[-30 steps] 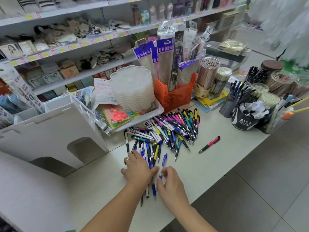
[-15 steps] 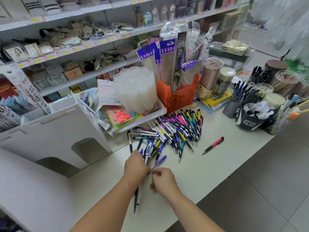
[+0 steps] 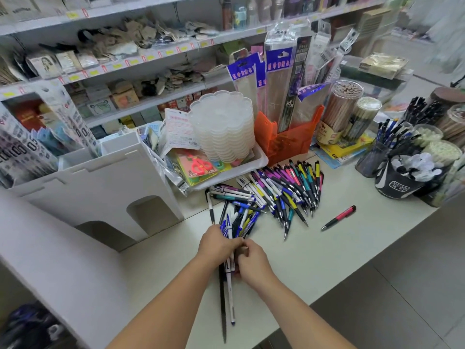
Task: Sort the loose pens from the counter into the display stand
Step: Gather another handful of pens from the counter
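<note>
Left hand (image 3: 217,245) is clutching a bundle of slim plastic pens (image 3: 230,270); right hand (image 3: 253,264) is pinching them above the smooth pale worktop (image 3: 327,260).

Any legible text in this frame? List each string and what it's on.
"0" and "5", large digits, partly cut off: patterned packets in the white stand.
Blue-headed hanging packets: Chinese characters, too blurred.
Black cup's white logo: unreadable.
Yellow shelf price tags: too small.
White carded packet: red print, barcode, unreadable.
</note>
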